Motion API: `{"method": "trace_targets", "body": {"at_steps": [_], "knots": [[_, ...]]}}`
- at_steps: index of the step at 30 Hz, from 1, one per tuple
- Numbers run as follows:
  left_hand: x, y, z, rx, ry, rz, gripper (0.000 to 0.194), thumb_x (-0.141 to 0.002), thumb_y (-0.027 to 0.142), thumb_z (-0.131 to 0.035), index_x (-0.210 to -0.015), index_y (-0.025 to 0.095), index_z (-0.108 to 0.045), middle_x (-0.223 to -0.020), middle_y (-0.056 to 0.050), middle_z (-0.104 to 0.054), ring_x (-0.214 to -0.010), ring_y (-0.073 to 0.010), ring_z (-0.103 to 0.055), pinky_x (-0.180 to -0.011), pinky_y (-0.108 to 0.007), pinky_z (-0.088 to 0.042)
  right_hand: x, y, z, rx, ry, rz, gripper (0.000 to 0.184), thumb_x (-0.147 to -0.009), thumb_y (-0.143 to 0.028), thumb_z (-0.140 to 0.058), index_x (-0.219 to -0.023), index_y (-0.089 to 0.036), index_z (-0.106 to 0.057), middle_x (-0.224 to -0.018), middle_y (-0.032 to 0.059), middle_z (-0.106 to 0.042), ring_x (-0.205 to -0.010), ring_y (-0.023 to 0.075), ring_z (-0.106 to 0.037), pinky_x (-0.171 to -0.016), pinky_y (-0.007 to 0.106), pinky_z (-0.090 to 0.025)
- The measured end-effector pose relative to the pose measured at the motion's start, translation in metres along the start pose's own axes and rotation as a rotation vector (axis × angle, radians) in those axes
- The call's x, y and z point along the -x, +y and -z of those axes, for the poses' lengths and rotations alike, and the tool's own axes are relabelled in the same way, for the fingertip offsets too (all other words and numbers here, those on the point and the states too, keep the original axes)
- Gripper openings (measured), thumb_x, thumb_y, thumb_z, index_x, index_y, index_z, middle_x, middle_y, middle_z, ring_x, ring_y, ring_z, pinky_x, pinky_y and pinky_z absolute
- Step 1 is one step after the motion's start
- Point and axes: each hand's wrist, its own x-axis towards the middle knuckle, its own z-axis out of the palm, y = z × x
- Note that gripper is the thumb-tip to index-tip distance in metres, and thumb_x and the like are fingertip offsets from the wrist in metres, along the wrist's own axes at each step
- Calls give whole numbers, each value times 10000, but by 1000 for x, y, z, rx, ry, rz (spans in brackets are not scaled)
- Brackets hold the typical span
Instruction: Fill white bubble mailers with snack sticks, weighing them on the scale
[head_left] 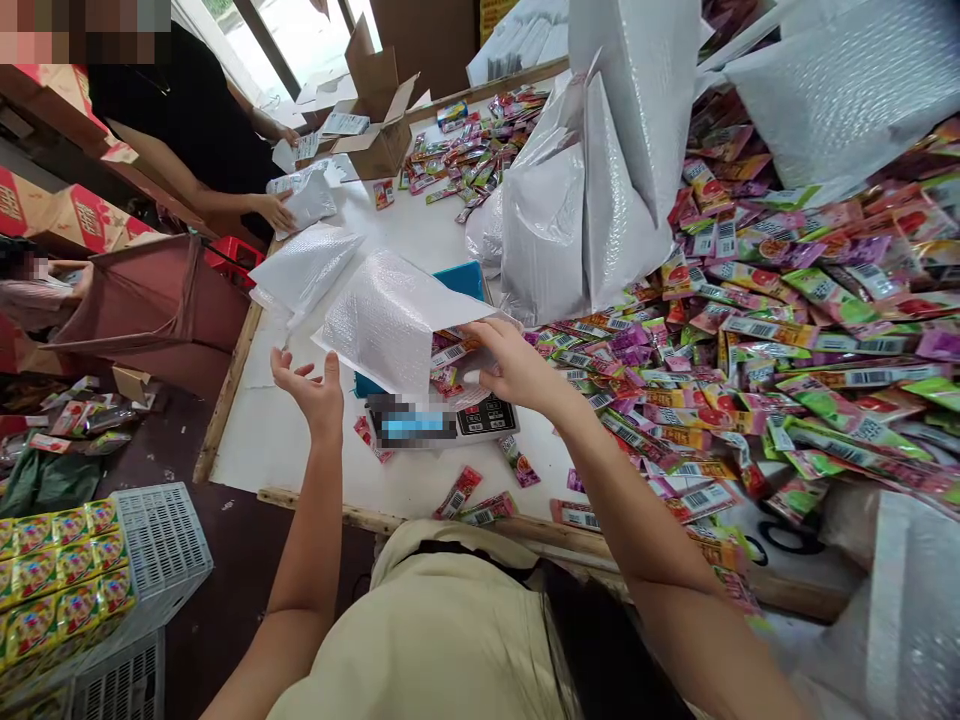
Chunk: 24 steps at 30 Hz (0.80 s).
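A white bubble mailer (382, 320) lies on a digital scale (487, 418), its mouth facing right with several colourful sachets (448, 380) showing inside. My right hand (514, 365) is at this mouth, fingers and thumb curled about the edge; part of the grip is hidden. My left hand (311, 390) is raised just off the mailer's left end, fingers apart and holding nothing. The scale's blue platform (461, 280) shows behind the mailer. Loose sachets (459, 492) lie in front of the scale near the table edge.
A large heap of sachets (750, 340) covers the table's right side. Filled bubble mailers (544, 235) stand behind it, and other mailers (307, 265) lie at left. Across the table, a co-worker (202, 130) handles a white package near an open carton (379, 140). Crates (165, 550) stand on the floor.
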Motion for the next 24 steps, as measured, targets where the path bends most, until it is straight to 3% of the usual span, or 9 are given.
{"method": "trace_targets", "body": {"at_steps": [3, 5, 7, 11, 18, 24], "knots": [[2, 2, -3, 22, -16, 25, 898, -822, 403, -777, -1533, 237, -254, -1573, -214, -334, -1158, -198, -572, -915, -314, -498, -13, 2, -18, 63, -45, -20, 872, -759, -289, -733, -1545, -184, -371, -1513, 192, -453, -1413, 410, -392, -1170, 589, -347], [3, 4, -3, 38, -26, 35, 892, -824, 389, -774, -1531, 239, -251, -1579, -212, -334, -1203, -208, -567, -955, -326, -497, -24, 3, -33, 152, -65, -35, 920, -725, -349, -786, -1534, -160, -391, -1537, 213, -427, -1437, 439, -345, -1194, 616, -284], [4, 4, -2, 49, -32, 33, 882, -828, 382, -768, -1527, 243, -247, -1586, -211, -332, -1234, -215, -562, -985, -339, -494, -32, 3, -44, 222, -65, -65, 810, -734, -273, -744, -1481, -134, -465, -1489, 221, -482, -1418, 433, -369, -1191, 614, -264], [4, -1, 3, 47, -45, 27, 852, -842, 368, -748, -1522, 258, -248, -1590, -199, -347, -1265, -222, -561, -1015, -355, -492, -41, 4, -51, 184, -27, -77, 605, -762, -67, -530, -1359, -137, -602, -1337, 181, -619, -1302, 354, -500, -1099, 511, -375], [8, -2, 3, 84, -52, 87, 827, -844, 326, -739, -1511, 241, -256, -1581, -206, -358, -1277, -219, -561, -1030, -358, -498, -30, -3, -27, 63, 101, 67, 508, -718, -22, -484, -1161, -183, -674, -1153, 120, -660, -1102, 278, -576, -936, 397, -453], [12, 5, 3, 92, -60, 78, 817, -861, 312, -728, -1521, 241, -251, -1574, -205, -376, -1271, -219, -570, -1024, -357, -508, 23, -19, 23, -2, 355, 97, 291, -808, -56, -525, -1020, -218, -642, -928, 42, -625, -874, 203, -591, -753, 313, -453]]}}
